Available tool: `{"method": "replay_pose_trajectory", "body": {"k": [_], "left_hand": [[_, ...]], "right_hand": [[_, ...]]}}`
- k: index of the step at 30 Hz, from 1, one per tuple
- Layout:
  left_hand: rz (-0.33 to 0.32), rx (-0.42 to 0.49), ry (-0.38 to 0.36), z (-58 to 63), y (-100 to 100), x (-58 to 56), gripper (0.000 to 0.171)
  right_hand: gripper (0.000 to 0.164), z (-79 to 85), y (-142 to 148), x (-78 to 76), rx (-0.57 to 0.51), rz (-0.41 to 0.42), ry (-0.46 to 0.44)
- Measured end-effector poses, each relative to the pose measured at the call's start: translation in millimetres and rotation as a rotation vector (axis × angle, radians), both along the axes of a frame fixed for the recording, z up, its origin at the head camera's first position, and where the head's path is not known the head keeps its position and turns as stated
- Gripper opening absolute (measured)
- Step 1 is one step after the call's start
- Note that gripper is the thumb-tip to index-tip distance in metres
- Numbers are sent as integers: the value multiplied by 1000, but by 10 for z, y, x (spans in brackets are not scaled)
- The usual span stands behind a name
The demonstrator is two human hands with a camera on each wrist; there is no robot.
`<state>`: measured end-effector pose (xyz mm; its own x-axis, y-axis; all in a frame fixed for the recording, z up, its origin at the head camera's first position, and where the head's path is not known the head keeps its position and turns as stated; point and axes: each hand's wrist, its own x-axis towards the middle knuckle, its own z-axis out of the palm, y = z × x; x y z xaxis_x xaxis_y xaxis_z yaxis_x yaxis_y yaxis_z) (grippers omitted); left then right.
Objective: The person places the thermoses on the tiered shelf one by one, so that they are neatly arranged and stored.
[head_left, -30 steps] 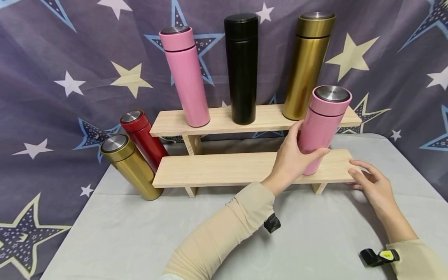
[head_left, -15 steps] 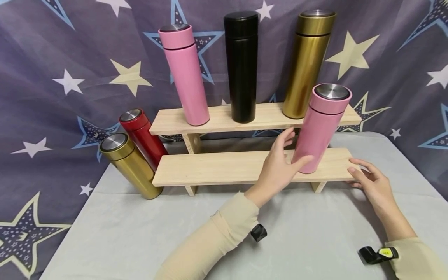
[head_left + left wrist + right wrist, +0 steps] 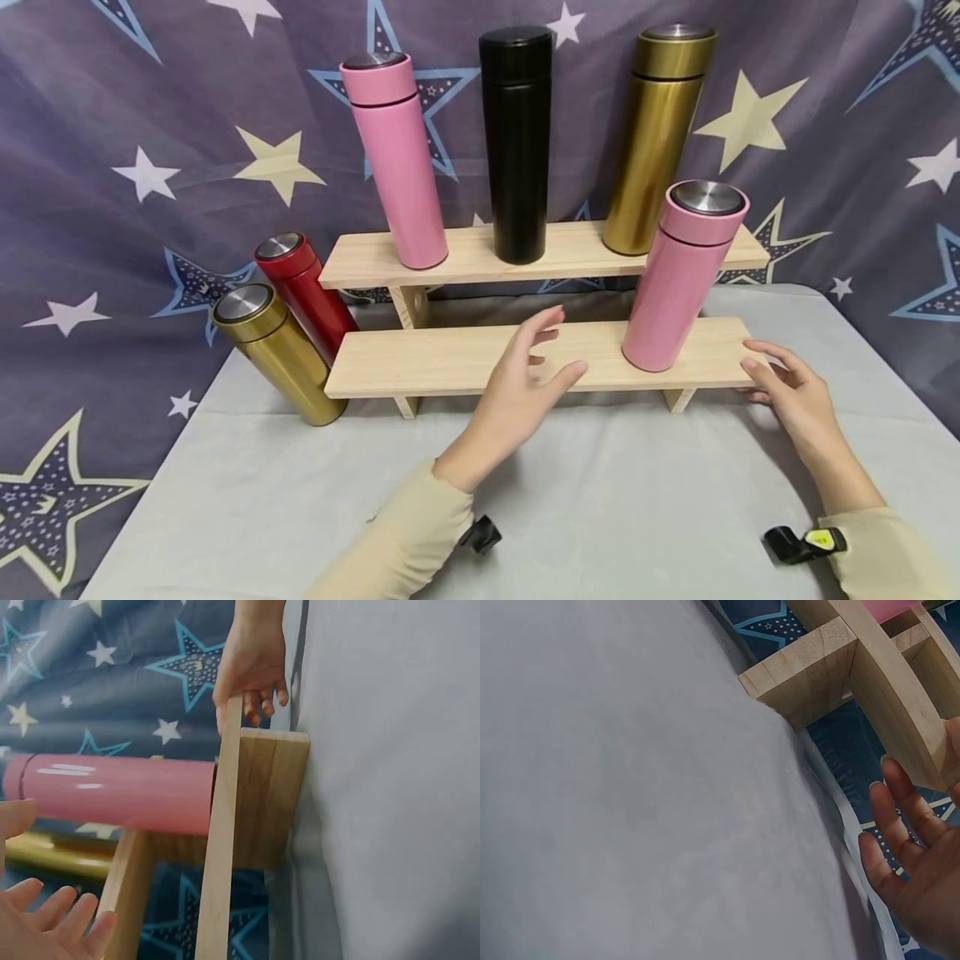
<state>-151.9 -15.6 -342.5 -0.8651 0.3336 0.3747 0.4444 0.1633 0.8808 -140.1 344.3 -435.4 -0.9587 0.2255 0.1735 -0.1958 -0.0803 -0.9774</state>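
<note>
A pink thermos bottle [image 3: 681, 283] with a silver lid top stands upright near the right end of the lower board of a two-tier wooden shelf [image 3: 450, 360]. My left hand [image 3: 517, 383] is apart from it, to its left, in front of the lower board, with fingers spread and nothing held. In the left wrist view, the left fingers [image 3: 64, 915] show beside the pink bottle [image 3: 127, 793]. At the lower board's right end, my right hand [image 3: 795, 400] grips the edge, the thumb and a finger at the board and other fingers beneath it.
On the upper board stand a tall pink bottle [image 3: 397, 167], a black bottle [image 3: 517, 150] and a tall gold bottle [image 3: 660, 142]. Left of the shelf, a gold bottle [image 3: 281, 358] and a red bottle [image 3: 307, 292] stand on the grey cloth [image 3: 600, 517]. Behind hangs a star-patterned curtain [image 3: 75, 208].
My left hand has let go of the pink thermos bottle and drawn back to the left and toward me. The bottle stays standing on the lower board. My right hand keeps its place.
</note>
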Motion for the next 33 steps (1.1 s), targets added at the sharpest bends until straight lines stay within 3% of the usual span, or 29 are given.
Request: {"method": "replay_pose_trajectory", "body": {"k": [6, 9, 21, 33], "left_hand": [[28, 86, -10, -22, -390, 141, 52], [64, 82, 13, -50, -595, 199, 51], [301, -11, 49, -160, -1349, 354, 53], [511, -220, 89, -195, -1938, 481, 52]], "right_hand": [[30, -3, -5, -4, 1, -2, -4], [29, 1, 2, 2, 7, -5, -7], [29, -1, -19, -10, 21, -20, -17], [29, -8, -10, 2, 54, -24, -16]]}}
